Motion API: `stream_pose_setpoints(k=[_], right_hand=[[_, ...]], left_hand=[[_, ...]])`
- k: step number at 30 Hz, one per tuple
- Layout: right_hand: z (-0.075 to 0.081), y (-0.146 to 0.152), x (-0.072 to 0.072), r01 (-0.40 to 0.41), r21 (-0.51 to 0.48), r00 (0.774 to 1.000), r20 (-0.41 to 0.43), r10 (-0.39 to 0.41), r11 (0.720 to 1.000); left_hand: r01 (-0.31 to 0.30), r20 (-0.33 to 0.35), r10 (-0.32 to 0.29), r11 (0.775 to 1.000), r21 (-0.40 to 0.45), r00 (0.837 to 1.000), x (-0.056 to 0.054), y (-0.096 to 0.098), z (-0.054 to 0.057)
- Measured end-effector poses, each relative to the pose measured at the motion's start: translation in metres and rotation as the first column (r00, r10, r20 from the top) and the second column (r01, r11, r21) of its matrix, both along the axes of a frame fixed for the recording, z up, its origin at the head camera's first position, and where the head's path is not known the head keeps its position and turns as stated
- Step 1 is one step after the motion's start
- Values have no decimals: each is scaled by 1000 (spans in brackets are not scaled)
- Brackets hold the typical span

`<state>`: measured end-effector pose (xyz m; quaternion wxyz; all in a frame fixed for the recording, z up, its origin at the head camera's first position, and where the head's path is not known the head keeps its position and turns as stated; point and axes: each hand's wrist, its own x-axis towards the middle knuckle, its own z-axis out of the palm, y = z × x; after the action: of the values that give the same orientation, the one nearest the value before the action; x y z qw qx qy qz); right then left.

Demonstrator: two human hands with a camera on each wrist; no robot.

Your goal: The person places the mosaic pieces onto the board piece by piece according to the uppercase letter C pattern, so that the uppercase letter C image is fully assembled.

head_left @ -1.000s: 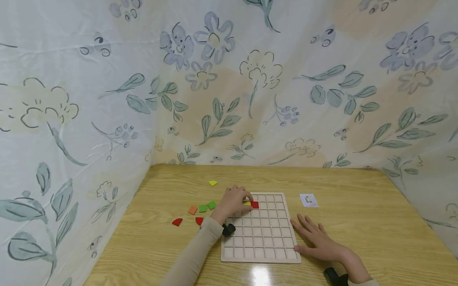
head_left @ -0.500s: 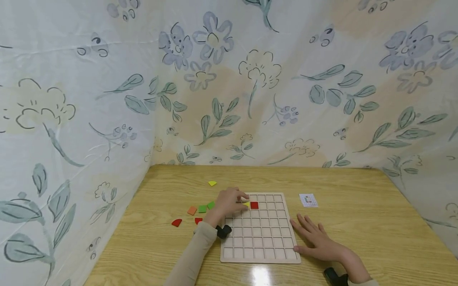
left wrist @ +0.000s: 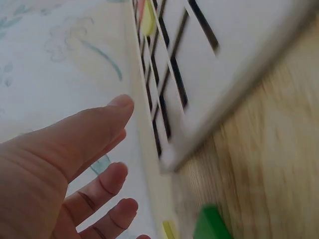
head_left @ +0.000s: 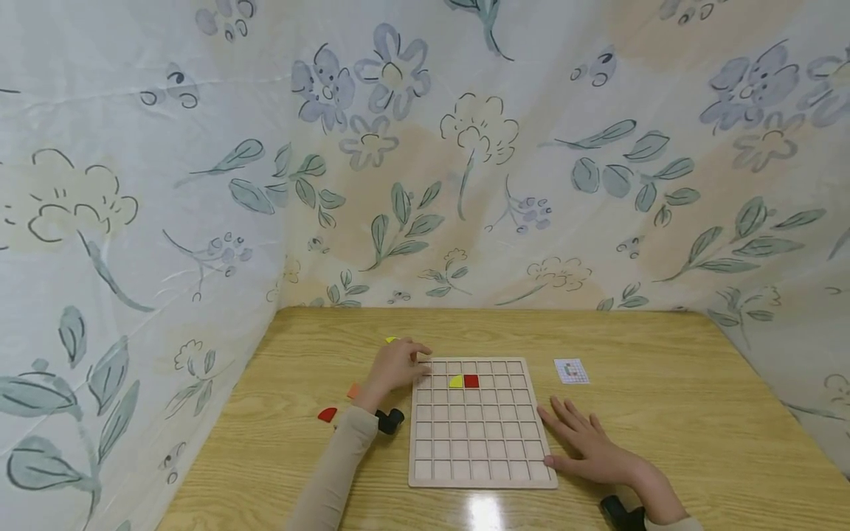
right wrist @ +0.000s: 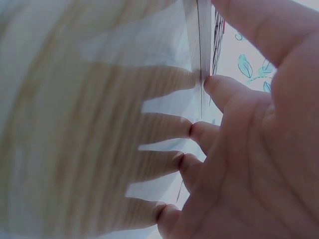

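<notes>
In the head view a pale wooden grid board lies on the table. Side by side in its cells sit a yellow quarter-circle tile and a red square tile. My left hand hovers at the board's upper left corner, fingers apart and loosely bent. Nothing is between thumb and fingers in the left wrist view, where a green tile lies beyond the board's edge. Spread out, my right hand rests on the table along the right side of the board, its fingertips at the edge.
Left of the board are an orange tile and a red quarter-circle tile, partly near my sleeve. Another yellow tile shows behind my left hand. A small printed grid card lies to the right. Floral cloth hangs behind the table.
My left hand has let go of the yellow quarter-circle tile, leaving it in its cell beside the red square, and moved left to the board's corner. My right hand has stayed put.
</notes>
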<state>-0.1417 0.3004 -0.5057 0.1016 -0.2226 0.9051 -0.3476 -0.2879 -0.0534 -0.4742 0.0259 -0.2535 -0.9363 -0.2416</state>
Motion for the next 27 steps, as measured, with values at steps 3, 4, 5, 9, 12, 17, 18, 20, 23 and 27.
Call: stream_pose_setpoints(k=[3,4,5,9,12,17,18,20,23,27], right_hand=[[0,1,0,-4,-1,1000,1,4,1000],[-1,1,0,-5,0,1000,2,5,1000],[-1,1,-1,-5,-1,1000,3,5,1000],[-1,2,-1,-7,2,1000,4,7,1000],[0,2,-1,-11,5,1000,7,11,1000],[2,3,0,-15,7,1000,8,15,1000],[2,3,0,-15,5,1000,10,15,1000],[1,3,0,-15,2,1000,16,14,1000],[1,3,1,-14,0,1000,14,14,1000],[0,1,1,-13,-5,1000,5,14,1000]], left_hand=[[-24,-4,24,1000,6,1000,-7,-9,-4],[-35,-2,35,999,9,999,-9,-12,-6],[-49,-2,49,999,12,999,-12,-15,-7],[-119,5,119,993,25,993,-21,-25,-11],[-170,14,170,985,8,985,-26,-31,-12],[-218,35,218,976,-2,975,-29,-39,-9],[-223,43,223,975,3,974,-29,-40,-9],[-231,44,230,973,1,972,-30,-42,-8],[-243,33,243,970,-1,969,-34,-46,-9],[-273,27,273,962,-3,962,-39,-50,-10]])
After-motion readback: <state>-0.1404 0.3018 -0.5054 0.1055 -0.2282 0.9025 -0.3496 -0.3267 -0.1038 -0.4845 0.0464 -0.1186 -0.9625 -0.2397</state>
